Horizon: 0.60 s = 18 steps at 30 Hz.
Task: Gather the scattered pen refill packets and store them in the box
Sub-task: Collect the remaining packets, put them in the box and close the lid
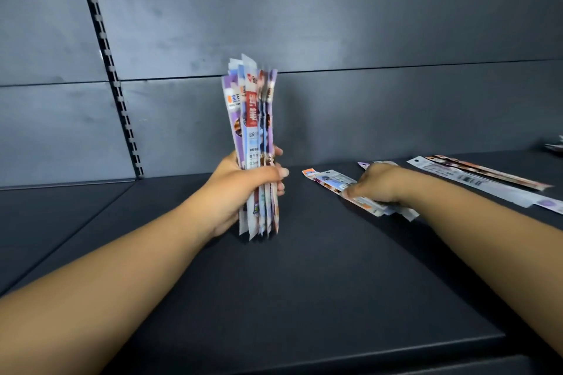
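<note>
My left hand (243, 186) grips an upright bundle of several long pen refill packets (254, 119), their lower ends just above the dark shelf (304, 283). My right hand (377, 184) reaches to the right, fingers curled down onto a small pile of packets (332, 181) lying flat on the shelf. Further right lie more packets (475, 181), side by side and pointing toward the back. No box is in view.
A dark back panel (335, 24) with a slotted upright rail (112, 76) closes the shelf behind. A small pale object (556, 146) sits at the far right edge. The shelf's front lip (335, 356) runs below my forearms.
</note>
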Each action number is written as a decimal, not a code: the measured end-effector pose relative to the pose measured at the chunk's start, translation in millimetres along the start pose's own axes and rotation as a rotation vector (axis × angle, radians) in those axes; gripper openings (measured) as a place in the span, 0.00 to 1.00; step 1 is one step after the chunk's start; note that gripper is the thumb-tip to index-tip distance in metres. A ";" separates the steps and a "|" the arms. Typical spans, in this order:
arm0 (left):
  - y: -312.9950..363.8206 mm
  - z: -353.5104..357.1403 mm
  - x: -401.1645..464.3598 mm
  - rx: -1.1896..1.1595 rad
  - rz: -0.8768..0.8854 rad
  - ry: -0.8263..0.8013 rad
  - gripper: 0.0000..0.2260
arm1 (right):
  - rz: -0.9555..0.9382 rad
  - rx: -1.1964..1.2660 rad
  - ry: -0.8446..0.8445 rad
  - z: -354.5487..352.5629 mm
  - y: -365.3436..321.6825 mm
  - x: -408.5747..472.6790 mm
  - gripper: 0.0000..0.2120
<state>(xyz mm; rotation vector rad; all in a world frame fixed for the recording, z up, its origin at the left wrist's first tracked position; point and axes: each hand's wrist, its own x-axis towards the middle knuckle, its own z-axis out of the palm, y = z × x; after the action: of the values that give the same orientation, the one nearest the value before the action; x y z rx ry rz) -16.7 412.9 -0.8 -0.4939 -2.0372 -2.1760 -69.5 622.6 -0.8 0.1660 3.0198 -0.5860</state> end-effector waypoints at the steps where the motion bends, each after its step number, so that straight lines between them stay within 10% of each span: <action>1: 0.3 -1.7 0.8 -0.042 -0.004 0.011 0.10 | 0.002 0.033 -0.006 -0.2 0.0 -0.7 0.17; 11: 7.9 -1.3 5.8 -0.245 0.063 0.128 0.10 | -0.386 0.897 0.122 -1.8 -32.0 -41.1 0.09; 18: 11.7 2.4 1.2 -0.272 0.044 0.002 0.05 | -0.594 0.924 0.058 12.9 -59.1 -73.0 0.05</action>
<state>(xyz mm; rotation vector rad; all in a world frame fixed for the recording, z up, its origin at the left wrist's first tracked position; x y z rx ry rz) -13.9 414.4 10.7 -0.5588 -1.7188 -2.4368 -3.5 556.4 15.0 -0.7009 2.5412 -1.9833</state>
